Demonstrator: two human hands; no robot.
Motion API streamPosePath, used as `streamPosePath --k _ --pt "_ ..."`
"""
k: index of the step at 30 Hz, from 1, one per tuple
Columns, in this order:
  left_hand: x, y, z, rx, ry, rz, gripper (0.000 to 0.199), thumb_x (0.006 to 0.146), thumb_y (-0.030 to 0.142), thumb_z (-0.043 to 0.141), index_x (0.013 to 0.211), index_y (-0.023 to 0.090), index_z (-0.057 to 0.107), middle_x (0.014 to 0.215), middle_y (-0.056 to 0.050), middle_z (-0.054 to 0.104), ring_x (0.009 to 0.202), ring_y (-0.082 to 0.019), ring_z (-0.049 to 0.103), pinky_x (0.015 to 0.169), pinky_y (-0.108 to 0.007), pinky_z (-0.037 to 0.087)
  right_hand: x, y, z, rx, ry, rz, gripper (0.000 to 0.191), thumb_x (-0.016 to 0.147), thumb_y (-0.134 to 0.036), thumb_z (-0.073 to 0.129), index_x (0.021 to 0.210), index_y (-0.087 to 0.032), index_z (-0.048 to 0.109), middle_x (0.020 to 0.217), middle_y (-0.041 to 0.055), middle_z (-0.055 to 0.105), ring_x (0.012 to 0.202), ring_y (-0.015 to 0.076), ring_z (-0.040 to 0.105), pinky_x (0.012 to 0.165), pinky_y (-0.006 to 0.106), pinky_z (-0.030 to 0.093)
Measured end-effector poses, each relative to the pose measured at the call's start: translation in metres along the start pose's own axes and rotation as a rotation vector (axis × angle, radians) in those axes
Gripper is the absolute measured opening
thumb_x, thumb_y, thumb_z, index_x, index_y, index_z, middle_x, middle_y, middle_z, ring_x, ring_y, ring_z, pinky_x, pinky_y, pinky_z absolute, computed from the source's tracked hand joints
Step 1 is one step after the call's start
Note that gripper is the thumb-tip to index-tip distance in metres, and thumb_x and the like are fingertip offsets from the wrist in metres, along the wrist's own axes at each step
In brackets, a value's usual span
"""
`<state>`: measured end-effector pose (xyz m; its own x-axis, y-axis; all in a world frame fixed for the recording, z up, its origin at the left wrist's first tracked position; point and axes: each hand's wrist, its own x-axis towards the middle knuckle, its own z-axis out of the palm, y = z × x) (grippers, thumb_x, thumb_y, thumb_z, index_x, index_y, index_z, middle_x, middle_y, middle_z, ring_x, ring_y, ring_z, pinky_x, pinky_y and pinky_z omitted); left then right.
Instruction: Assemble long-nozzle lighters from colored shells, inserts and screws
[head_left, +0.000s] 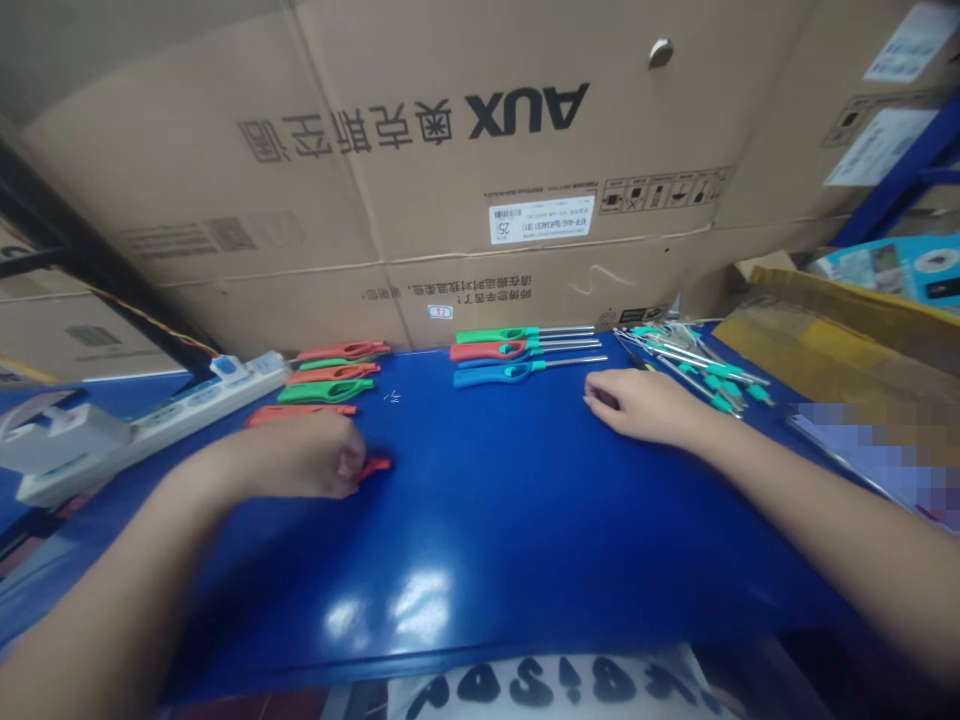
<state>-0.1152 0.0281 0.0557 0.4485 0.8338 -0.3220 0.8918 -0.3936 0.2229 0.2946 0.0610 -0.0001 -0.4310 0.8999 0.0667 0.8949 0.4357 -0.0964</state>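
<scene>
My left hand (319, 455) is closed on a red lighter handle (377, 466), whose narrow end sticks out past my fingers; the rest is hidden. Behind it lie several loose red and green lighter handles (326, 391) in a stack of rows. My right hand (645, 402) is near the right end of the lighters with metal tubes (491, 375), its fingers curled around a dark gap. What they hold, if anything, I cannot make out. Just beyond it lies a black and yellow tool (637, 362), partly covered, beside a pile of metal tubes with teal ends (709, 372).
Tiny pale pieces (392, 397) lie on the blue table (480, 530). A white power strip (187, 410) runs along the left. A large cardboard box (420, 220) walls off the back, and a taped carton (840, 350) stands at right.
</scene>
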Motion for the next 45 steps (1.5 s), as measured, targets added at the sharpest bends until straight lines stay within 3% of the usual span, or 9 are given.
streamPosePath --k 4,7,9,14,18,25,29,41,45 --pt "0.024 0.050 0.038 -0.058 0.208 0.466 0.011 0.089 0.017 0.065 0.083 0.021 0.073 0.087 -0.002 0.073 0.078 -0.017 0.063 0.073 -0.027 0.045 -0.012 -0.029 0.001 0.178 0.057 -0.382 0.022 0.100 -0.034 0.048 0.110 -0.022 0.064 0.107 0.0043 0.069 0.092 0.0184 0.066 0.075 0.029 0.045" --pt "0.045 0.074 0.070 -0.123 0.472 0.584 0.015 0.098 0.025 0.061 0.106 0.024 0.074 0.106 -0.005 0.074 0.101 -0.021 0.063 0.094 -0.037 0.046 -0.019 -0.055 0.008 0.264 0.062 -0.567 0.030 0.098 -0.041 0.054 0.122 -0.024 0.060 0.119 0.0054 0.063 0.099 0.0180 0.065 0.078 0.029 0.048" --pt "0.054 0.081 0.084 -0.177 0.528 0.633 0.016 0.098 0.024 0.061 0.108 0.025 0.073 0.111 -0.005 0.072 0.111 -0.022 0.061 0.101 -0.039 0.045 -0.022 -0.067 0.013 0.235 0.015 -0.603 0.027 0.098 -0.041 0.055 0.117 -0.022 0.062 0.117 0.0055 0.063 0.095 0.0178 0.065 0.074 0.029 0.048" --pt "0.052 0.082 0.085 -0.268 0.523 0.596 0.027 0.096 0.022 0.062 0.122 0.024 0.066 0.121 -0.007 0.068 0.118 -0.022 0.060 0.105 -0.038 0.048 -0.023 -0.070 0.012 0.228 -0.067 -0.566 0.018 0.099 -0.033 0.054 0.110 -0.021 0.060 0.105 0.0033 0.063 0.089 0.0172 0.062 0.071 0.029 0.046" --pt "0.051 0.074 0.072 -0.160 0.498 0.385 0.057 0.089 0.034 0.069 0.143 0.023 0.052 0.141 -0.013 0.057 0.132 -0.032 0.052 0.113 -0.051 0.042 -0.025 -0.057 0.001 0.185 -0.107 -0.521 0.011 0.096 -0.022 0.053 0.105 -0.021 0.059 0.108 0.0037 0.061 0.091 0.0175 0.060 0.073 0.030 0.045" --pt "0.065 0.069 0.058 -0.321 0.348 0.265 0.037 0.085 0.033 0.067 0.119 0.019 0.068 0.112 -0.009 0.071 0.100 -0.025 0.068 0.090 -0.040 0.057 -0.026 -0.039 -0.008 0.108 -0.091 -0.443 0.016 0.098 -0.035 0.057 0.099 -0.020 0.062 0.105 0.0055 0.062 0.091 0.0199 0.060 0.073 0.031 0.045" --pt "0.065 0.076 0.059 -0.360 0.346 0.232 0.033 0.078 0.033 0.074 0.108 0.019 0.072 0.103 -0.007 0.071 0.091 -0.024 0.068 0.083 -0.038 0.057 -0.027 -0.038 -0.013 0.114 -0.087 -0.408 0.016 0.097 -0.036 0.061 0.095 -0.020 0.064 0.102 0.0047 0.065 0.091 0.0203 0.061 0.073 0.031 0.044" --pt "0.067 0.065 0.078 -0.491 0.435 0.279 0.043 0.080 0.038 0.078 0.118 0.022 0.069 0.108 -0.005 0.071 0.093 -0.021 0.066 0.084 -0.035 0.053 -0.023 -0.034 -0.017 0.220 -0.069 -0.327 0.024 0.091 -0.044 0.069 0.087 -0.021 0.065 0.090 0.0016 0.068 0.083 0.0178 0.061 0.066 0.027 0.038" --pt "0.068 0.065 0.083 -0.483 0.480 0.265 0.047 0.081 0.038 0.077 0.122 0.021 0.064 0.110 -0.006 0.070 0.094 -0.020 0.065 0.083 -0.035 0.053 -0.021 -0.030 -0.014 0.251 0.111 -0.280 0.023 0.100 -0.038 0.056 0.092 -0.020 0.068 0.098 0.0049 0.067 0.082 0.0165 0.061 0.068 0.027 0.040"
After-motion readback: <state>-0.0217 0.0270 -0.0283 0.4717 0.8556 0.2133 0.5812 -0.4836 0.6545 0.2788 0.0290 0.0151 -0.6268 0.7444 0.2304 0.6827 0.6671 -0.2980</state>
